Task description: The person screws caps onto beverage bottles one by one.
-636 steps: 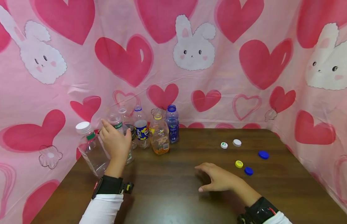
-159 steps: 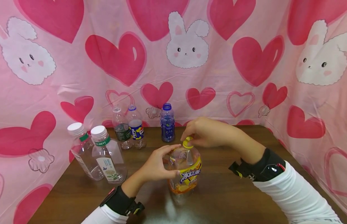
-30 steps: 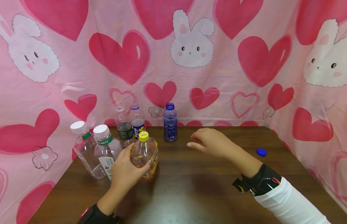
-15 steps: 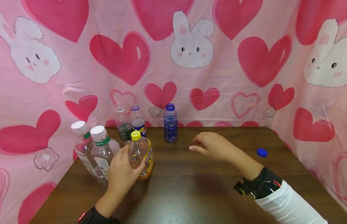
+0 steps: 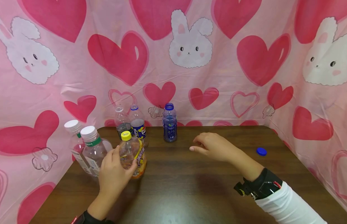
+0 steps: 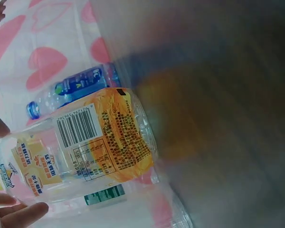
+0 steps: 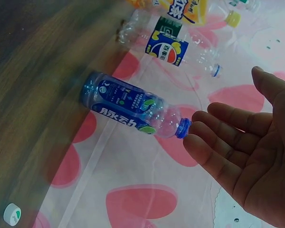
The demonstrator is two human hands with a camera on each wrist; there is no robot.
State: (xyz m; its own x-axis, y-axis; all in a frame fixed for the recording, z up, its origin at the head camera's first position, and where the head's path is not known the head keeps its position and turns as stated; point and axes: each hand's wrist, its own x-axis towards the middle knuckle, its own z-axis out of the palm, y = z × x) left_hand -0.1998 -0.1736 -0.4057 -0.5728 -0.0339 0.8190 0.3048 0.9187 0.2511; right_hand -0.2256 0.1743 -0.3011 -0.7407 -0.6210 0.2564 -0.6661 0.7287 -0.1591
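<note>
A brown table (image 5: 176,193) stood before pink heart-printed cloth (image 5: 226,74)
The left hand (image 5: 113,171) gripped a clear, orange-labelled yellow-capped bottle (image 5: 131,150); the right hand (image 5: 213,146) hung with relaxed fingers

At the left hand (image 5: 114,175), the yellow-capped bottle (image 5: 129,151) looks like thin, clear, glossy plastic. The two white-capped bottles (image 5: 93,152) left of that hand are transparent, shiny plastic too; the blue bottle (image 5: 170,123), beyond and between the hands, is translucent, bluish plastic. Under both hands the tabletop (image 5: 173,193) shows wood grain with a satin sheen. The sleeve (image 5: 291,205) behind the right hand (image 5: 211,146) is ribbed, matt cloth.
</note>
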